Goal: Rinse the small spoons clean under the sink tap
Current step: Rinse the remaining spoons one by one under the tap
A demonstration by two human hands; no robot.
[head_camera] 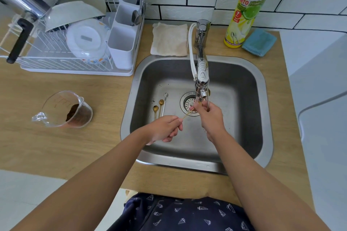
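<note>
My left hand (165, 128) pinches the end of a thin gold spoon (187, 114) by its handle. My right hand (209, 117) closes its fingertips around the spoon's bowl right under the tap spout (201, 88), above the drain (189, 103). Three more small spoons lie on the sink floor to the left: two gold ones (155, 109) (161, 102) and a silver one (165, 97). The steel sink (261, 99) has dark specks near its left side. I cannot tell whether water is running.
A glass measuring cup (65, 110) with brown grounds sits on the wooden counter to the left. A dish rack (71, 43) with bowls and cutlery holders stands behind it. A beige cloth (170, 39), a dish soap bottle (247, 9) and a blue sponge (260, 42) line the back.
</note>
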